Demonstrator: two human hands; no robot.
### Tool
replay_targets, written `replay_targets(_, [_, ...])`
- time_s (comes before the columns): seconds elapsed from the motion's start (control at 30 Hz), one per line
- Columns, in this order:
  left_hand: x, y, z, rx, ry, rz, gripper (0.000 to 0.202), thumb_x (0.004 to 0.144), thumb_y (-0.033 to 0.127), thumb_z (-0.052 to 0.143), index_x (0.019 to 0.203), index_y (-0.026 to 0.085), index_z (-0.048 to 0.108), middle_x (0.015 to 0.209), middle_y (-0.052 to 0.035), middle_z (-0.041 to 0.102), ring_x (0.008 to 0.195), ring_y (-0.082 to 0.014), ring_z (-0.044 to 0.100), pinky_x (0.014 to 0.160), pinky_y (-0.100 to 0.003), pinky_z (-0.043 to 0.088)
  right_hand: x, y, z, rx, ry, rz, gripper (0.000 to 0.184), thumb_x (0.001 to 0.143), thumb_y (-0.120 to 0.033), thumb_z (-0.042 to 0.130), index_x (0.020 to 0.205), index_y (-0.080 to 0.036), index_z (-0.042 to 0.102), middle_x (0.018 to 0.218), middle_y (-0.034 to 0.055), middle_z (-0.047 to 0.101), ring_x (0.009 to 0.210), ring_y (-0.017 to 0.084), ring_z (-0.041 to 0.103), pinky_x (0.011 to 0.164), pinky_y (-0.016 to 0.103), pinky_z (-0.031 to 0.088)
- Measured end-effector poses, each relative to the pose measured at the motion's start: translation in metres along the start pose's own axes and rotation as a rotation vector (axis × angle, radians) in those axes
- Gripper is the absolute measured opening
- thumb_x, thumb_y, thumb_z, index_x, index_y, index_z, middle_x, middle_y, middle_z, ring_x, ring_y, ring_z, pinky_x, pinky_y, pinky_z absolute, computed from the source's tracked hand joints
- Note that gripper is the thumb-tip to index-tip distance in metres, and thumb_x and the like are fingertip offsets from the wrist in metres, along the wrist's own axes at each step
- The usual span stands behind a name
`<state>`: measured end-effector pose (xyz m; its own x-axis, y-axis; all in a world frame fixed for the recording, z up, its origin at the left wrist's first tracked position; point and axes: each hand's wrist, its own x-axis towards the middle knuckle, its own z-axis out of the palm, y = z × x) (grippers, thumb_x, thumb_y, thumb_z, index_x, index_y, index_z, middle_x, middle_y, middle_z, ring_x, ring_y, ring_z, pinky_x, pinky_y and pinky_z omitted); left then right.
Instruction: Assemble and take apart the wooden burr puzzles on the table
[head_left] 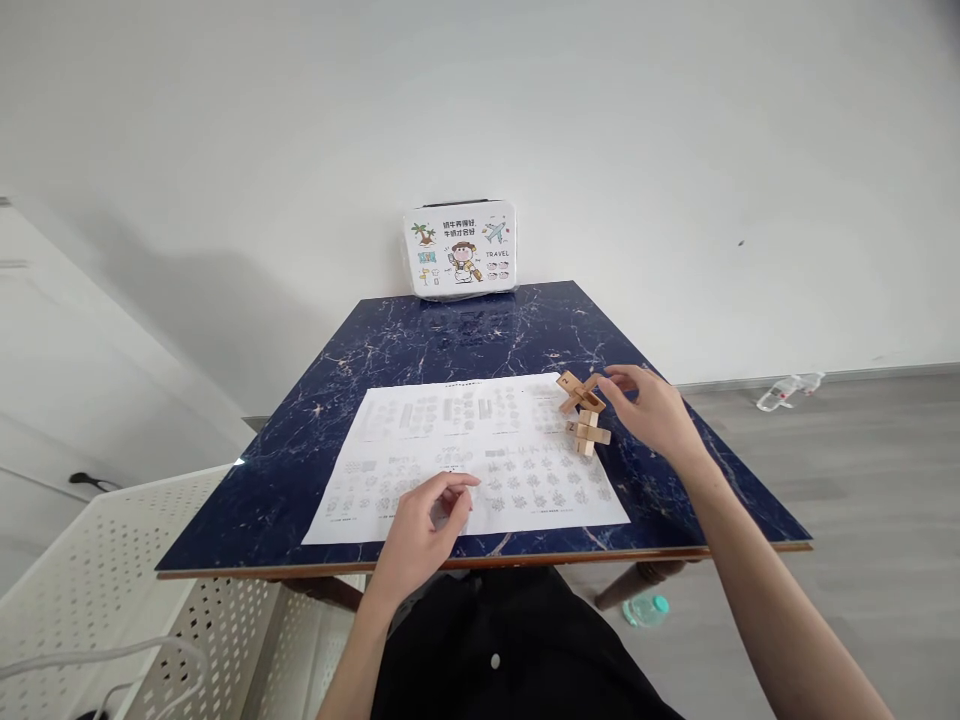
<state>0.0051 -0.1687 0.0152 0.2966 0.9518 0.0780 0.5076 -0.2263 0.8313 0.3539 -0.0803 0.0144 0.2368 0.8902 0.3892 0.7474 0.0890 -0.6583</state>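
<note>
A printed instruction sheet [450, 440] with rows of small grey diagrams lies on the table. Over its lower edge rests my left hand [429, 515], fingers loosely curled, thumb apart from the index finger, holding nothing. At the sheet's right side sit two interlocking wooden puzzles. The farther wooden puzzle [574, 388] has crossed, tilted pieces, one marked 2. My right hand [649, 405] pinches the end of one of its pieces between thumb and index finger. Just nearer to me stands a second, cross-shaped puzzle [586, 434] with numbers on its blocks.
The dark blue marble-patterned table [300, 420] meets the white wall. A white cartoon-printed case [461, 250] leans there at the far edge. White perforated shelving [127, 560] with a cable stands at left. Plastic bottles [780, 393] and a teal-capped bottle [646, 610] lie on the floor.
</note>
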Motion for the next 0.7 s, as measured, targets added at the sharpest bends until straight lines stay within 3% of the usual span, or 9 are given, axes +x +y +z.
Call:
replay_targets(0.2, [0.000,0.000,0.000,0.004,0.001,0.004,0.033,0.105,0.048,0.056,0.124,0.025,0.072,0.092,-0.0036,0.073,0.084,-0.0184,0.068,0.069,-0.026,0.056,0.006,0.000,0.008,-0.005,-0.097,0.055,0.025,0.098,-0.043,0.059,0.104,-0.024,0.074,0.095,0.0058,0.081,0.092,0.025,0.076,0.079,0.033,0.052])
replay_targets(0.43, [0.000,-0.001,0.000,0.017,0.003,0.002,0.034,0.105,0.048,0.056,0.124,0.026,0.072,0.092,-0.0039,0.073,0.084,-0.0189,0.069,0.065,-0.025,0.055,0.021,0.011,0.018,-0.084,-0.096,0.058,0.029,0.099,-0.041,0.057,0.119,-0.027,0.072,0.093,0.0044,0.081,0.088,0.026,0.076,0.078,0.034,0.050])
replay_targets(0.7, [0.000,0.002,-0.001,0.021,0.007,0.012,0.035,0.105,0.049,0.055,0.123,0.025,0.073,0.095,-0.0056,0.074,0.087,-0.0208,0.070,0.071,-0.029,0.057,0.029,0.007,0.022,-0.027,-0.087,0.088,0.022,0.091,-0.033,0.058,0.097,-0.022,0.077,0.086,0.0049,0.081,0.082,0.024,0.075,0.078,0.034,0.050])
